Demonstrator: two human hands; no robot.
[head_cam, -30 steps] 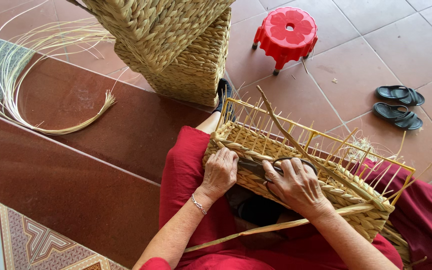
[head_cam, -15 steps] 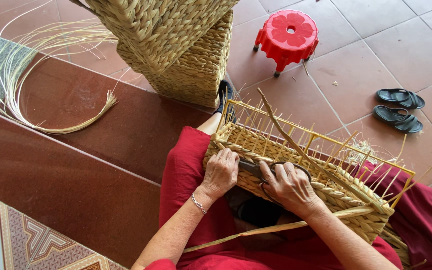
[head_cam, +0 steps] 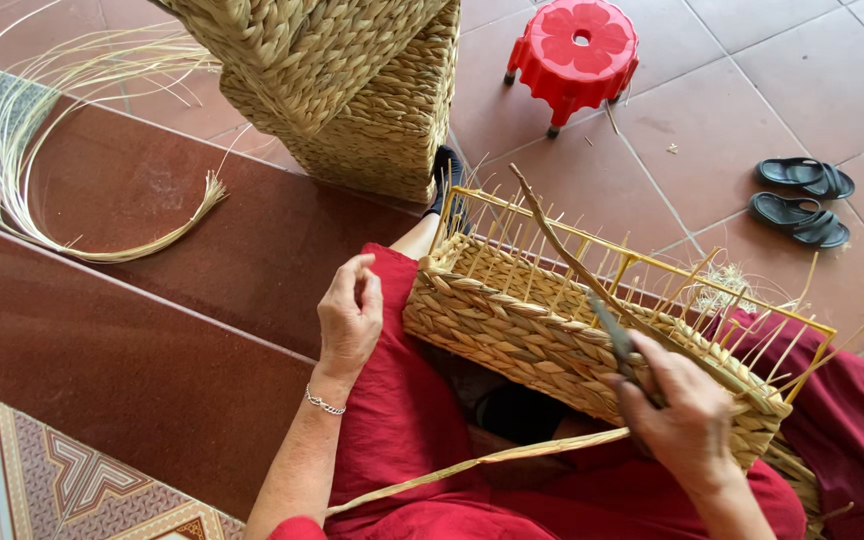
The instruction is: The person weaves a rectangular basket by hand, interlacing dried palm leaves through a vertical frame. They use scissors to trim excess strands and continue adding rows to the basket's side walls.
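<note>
A half-woven rectangular straw basket on a yellow wire frame lies across my lap, over red clothing. My right hand grips dark scissors against the basket's near wall, blades pointing up toward the rim. My left hand hovers just off the basket's left corner with its fingers loosely curled and nothing visible in them. A long flat straw strand trails from under the right hand across my lap.
Two finished woven baskets are stacked ahead on the tiled floor. A red plastic stool stands beyond, and black sandals lie to the right. A curved bundle of loose straw lies on the left, above a dark red step.
My left hand has let go of the basket wall and drawn away to the left. My right hand has slid right along the basket, and the scissors now point upward.
</note>
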